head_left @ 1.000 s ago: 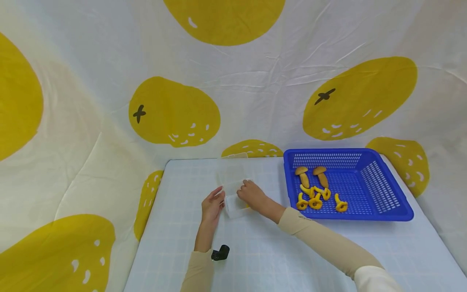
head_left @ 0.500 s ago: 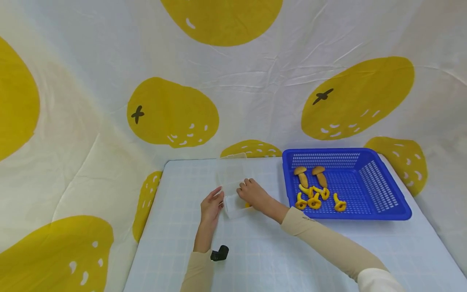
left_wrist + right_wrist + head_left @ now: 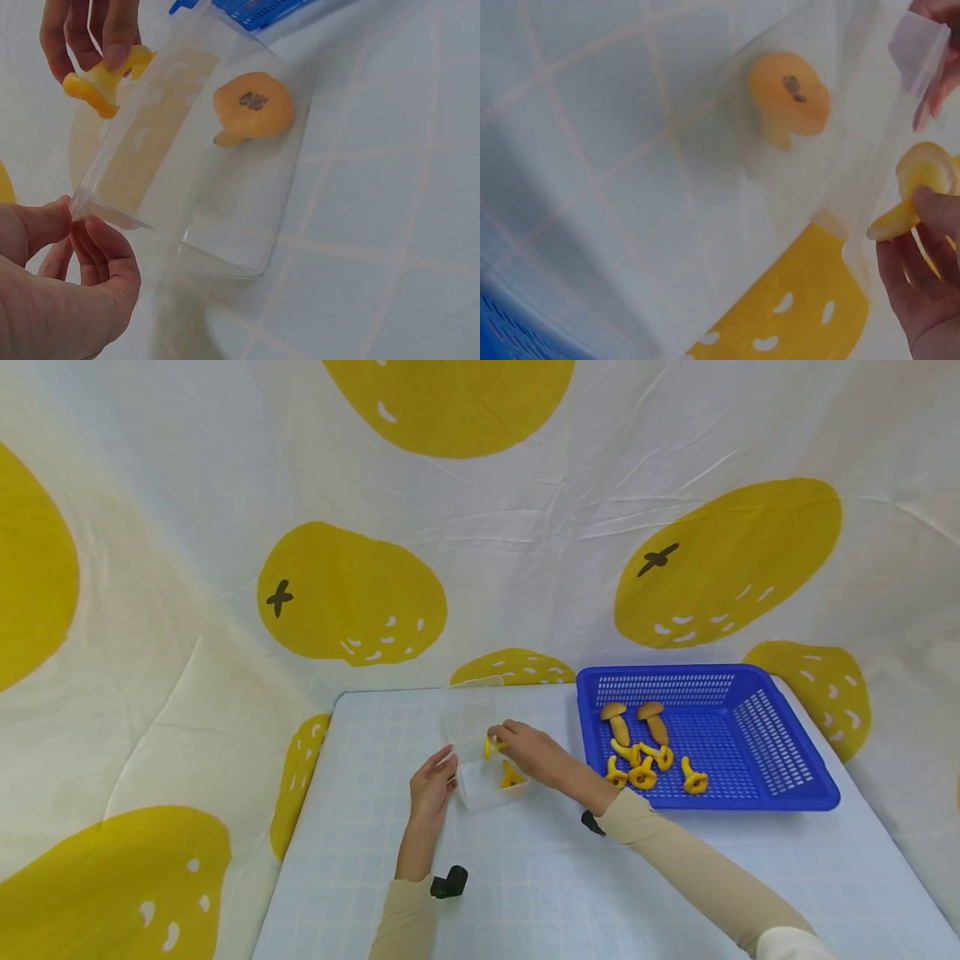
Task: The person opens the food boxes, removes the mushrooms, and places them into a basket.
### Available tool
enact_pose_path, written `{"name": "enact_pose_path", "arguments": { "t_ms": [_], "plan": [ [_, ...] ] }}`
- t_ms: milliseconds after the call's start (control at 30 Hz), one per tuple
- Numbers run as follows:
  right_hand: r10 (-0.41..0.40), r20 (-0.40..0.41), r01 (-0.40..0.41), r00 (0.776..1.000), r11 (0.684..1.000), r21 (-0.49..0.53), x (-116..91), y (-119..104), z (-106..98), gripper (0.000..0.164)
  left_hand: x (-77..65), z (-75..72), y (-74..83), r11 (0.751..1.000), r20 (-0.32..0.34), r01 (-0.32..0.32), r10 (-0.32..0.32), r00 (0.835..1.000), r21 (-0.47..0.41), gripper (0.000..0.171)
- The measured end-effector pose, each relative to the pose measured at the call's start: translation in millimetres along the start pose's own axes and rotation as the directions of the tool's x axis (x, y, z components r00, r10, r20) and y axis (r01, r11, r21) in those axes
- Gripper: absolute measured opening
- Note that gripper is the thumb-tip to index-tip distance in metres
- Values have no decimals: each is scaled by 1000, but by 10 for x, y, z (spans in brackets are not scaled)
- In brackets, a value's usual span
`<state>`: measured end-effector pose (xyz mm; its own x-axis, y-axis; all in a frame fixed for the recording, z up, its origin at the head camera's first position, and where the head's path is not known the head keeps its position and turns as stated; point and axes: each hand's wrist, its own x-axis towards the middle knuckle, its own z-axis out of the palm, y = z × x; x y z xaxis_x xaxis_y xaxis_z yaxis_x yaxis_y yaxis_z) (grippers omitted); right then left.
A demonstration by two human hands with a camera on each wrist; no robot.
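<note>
A clear plastic box [image 3: 480,798] with its lid [image 3: 471,714] raised at the back stands on the table. My left hand [image 3: 432,787] pinches the box's left rim, as the left wrist view shows up close. Inside the box lies one yellow-orange chanterelle mushroom [image 3: 255,109], its cap against the clear wall. Just above the box opening, my right hand [image 3: 527,752] holds another yellow chanterelle [image 3: 928,172] between thumb and fingers. That mushroom is tilted, and the fingers hide part of it.
To the right, a blue plastic basket [image 3: 787,800] holds several yellow chanterelles [image 3: 643,773] and two brown-capped mushrooms [image 3: 652,722]. A fruit-print cloth [image 3: 525,568] hangs behind the table [image 3: 525,893].
My right hand has moved up a little from inside the box, and the chanterelle in its fingers now shows. More of the mushroom in the box is visible. My left hand keeps its hold.
</note>
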<state>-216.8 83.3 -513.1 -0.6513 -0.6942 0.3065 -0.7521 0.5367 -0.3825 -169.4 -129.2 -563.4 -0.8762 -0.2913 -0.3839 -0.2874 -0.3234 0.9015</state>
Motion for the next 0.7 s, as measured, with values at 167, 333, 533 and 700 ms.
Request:
{"name": "enact_pose_path", "arguments": {
  "t_ms": [167,333,533,700],
  "plan": [
    [84,-62,-68,995,973,220,-49,18,-90,33,-10,3,9,1000,-1,5,-5,1000,9,40],
    [158,-79,-125,984,938,322,-99,70,-176,30,0,-5,9,1000,4,3,-3,1000,5,40],
    [231,-79,-184,970,904,385,-212,170,-276,24,8,-10,0,1000,14,3,-3,1000,-5,41],
    [314,-98,-248,944,874,418,-335,258,-354,24,-5,-22,-4,1000,18,12,-12,1000,4,41]
  ]
}}
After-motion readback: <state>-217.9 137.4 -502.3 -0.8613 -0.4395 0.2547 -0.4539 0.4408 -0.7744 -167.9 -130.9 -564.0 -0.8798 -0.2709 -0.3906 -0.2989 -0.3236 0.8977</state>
